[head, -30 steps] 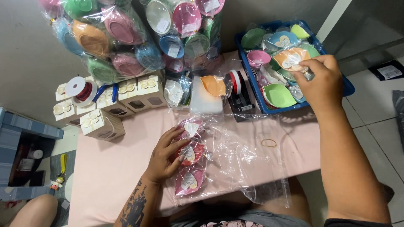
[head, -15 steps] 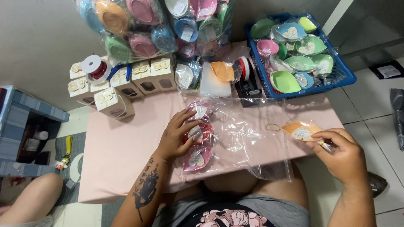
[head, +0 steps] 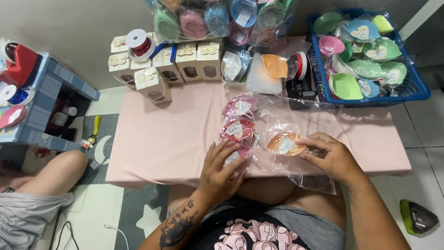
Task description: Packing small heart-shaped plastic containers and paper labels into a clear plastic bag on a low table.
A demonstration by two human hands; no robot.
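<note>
Hanging bag of dishes (head: 217, 18) cut off — top edge.

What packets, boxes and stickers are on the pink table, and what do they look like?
Orange dish: wrapped in clear film, heart-shaped label, held by the right hand.
Pink and red dishes: wrapped row with heart labels, the left hand on the nearest.
Clear bag: flat, mid-table.
Small boxes: cream, with windows, back left.
Blue basket: back right, full of green, blue and pink wrapped dishes.
</note>
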